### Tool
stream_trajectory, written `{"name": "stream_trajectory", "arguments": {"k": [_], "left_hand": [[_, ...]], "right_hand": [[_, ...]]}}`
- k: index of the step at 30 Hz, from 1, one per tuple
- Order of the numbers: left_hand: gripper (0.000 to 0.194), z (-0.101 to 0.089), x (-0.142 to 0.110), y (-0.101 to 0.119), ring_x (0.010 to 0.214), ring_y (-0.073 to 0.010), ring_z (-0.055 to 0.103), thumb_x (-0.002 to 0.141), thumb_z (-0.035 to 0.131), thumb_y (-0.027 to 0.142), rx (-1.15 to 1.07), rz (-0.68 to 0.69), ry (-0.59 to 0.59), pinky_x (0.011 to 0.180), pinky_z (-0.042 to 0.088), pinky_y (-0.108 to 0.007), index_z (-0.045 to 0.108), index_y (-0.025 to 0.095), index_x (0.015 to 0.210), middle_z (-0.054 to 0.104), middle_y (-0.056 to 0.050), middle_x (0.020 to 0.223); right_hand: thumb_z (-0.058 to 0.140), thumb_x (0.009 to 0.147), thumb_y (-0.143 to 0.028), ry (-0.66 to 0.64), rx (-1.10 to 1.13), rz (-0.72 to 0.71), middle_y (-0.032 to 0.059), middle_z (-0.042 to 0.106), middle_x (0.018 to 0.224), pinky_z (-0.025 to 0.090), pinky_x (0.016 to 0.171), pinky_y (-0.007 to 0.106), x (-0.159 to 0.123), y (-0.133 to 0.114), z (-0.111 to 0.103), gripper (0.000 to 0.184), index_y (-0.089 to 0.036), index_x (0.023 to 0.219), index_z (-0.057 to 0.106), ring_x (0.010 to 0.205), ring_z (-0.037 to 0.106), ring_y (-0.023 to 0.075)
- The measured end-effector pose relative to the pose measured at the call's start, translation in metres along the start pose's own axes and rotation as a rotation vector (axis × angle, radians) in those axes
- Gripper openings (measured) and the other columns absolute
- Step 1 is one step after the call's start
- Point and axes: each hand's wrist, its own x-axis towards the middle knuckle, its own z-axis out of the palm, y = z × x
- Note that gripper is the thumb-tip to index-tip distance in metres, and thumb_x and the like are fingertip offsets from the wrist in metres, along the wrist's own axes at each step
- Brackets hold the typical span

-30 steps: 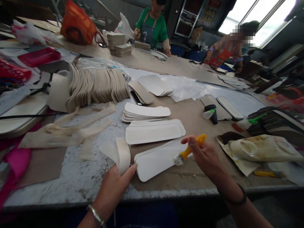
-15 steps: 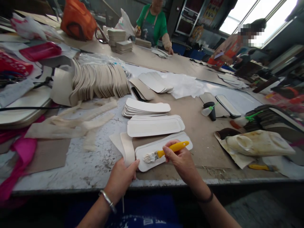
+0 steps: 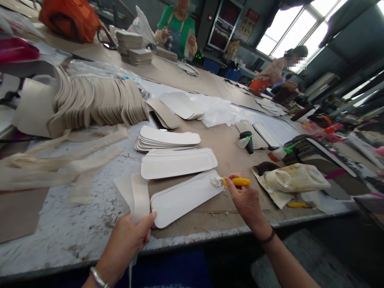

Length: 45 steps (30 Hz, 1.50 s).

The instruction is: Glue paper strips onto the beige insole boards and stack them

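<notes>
Clamping the yellow-handled brush [image 3: 238,181] in the right hand [image 3: 247,200], bristles at the white panel [image 3: 186,202]'s right end! Pinching a cream strip [image 3: 140,196], left hand [image 3: 129,234] near the desk [image 3: 90,236]'s front edge; open room rightward.

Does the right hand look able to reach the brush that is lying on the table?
Probably yes: the lying brush is on that side, and its near side looks open. But the right hand already holds another brush, so its grip is not free.
</notes>
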Motion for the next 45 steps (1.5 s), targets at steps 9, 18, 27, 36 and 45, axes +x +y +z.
{"name": "stream_trajectory", "arguments": {"k": [9,18,27,36,45], "left_hand": [[0.043,0.001,0.001,0.001,0.034,-0.0117,0.040,0.065,0.060,0.059,-0.026,0.036,-0.018,0.039,0.030,-0.023,0.054,0.020,0.049,0.049,0.002,0.035],[0.040,-0.004,-0.006,0.011,0.039,-0.0127,0.042,0.063,0.061,0.057,-0.086,0.030,-0.071,0.043,0.031,-0.024,0.053,0.021,0.047,0.050,0.002,0.039],[0.030,-0.005,-0.011,0.021,0.035,-0.0107,0.037,0.062,0.061,0.045,-0.237,-0.004,-0.032,0.041,0.027,-0.023,0.051,0.021,0.046,0.046,0.003,0.034],[0.038,-0.017,-0.036,0.029,0.042,-0.0098,0.045,0.069,0.058,0.053,-0.550,0.080,0.117,0.042,0.034,-0.023,0.061,0.015,0.072,0.057,0.000,0.055],[0.038,0.002,-0.063,0.039,0.047,-0.0138,0.056,0.063,0.074,0.046,-0.791,0.147,0.048,0.051,0.047,-0.026,0.072,0.012,0.078,0.063,-0.004,0.054]], "right_hand": [[0.051,0.089,-0.025,0.004,0.088,-0.178,0.0056,0.060,0.078,0.048,0.073,0.033,-0.012,-0.019,0.002,0.009,-0.021,0.082,0.056,0.075,0.058,0.0197],[0.056,0.086,-0.032,-0.251,0.650,0.079,0.0027,0.059,0.075,0.050,0.064,0.029,-0.050,-0.099,0.032,0.014,-0.020,0.078,0.058,0.069,0.059,0.0168],[0.055,0.082,-0.052,0.032,0.068,0.076,0.0076,0.060,0.078,0.045,0.061,0.033,-0.017,-0.027,-0.011,0.032,-0.019,0.081,0.058,0.075,0.059,0.0244],[0.045,0.088,-0.053,-0.365,0.412,0.016,0.0026,0.060,0.069,0.046,0.063,0.029,-0.018,-0.098,0.006,0.037,-0.022,0.071,0.057,0.065,0.057,0.0182],[0.069,0.070,-0.055,-0.933,0.992,0.506,-0.0063,0.045,0.044,0.035,0.035,0.022,-0.027,-0.152,0.047,0.041,-0.022,0.066,0.045,0.036,0.044,0.0113]]}}
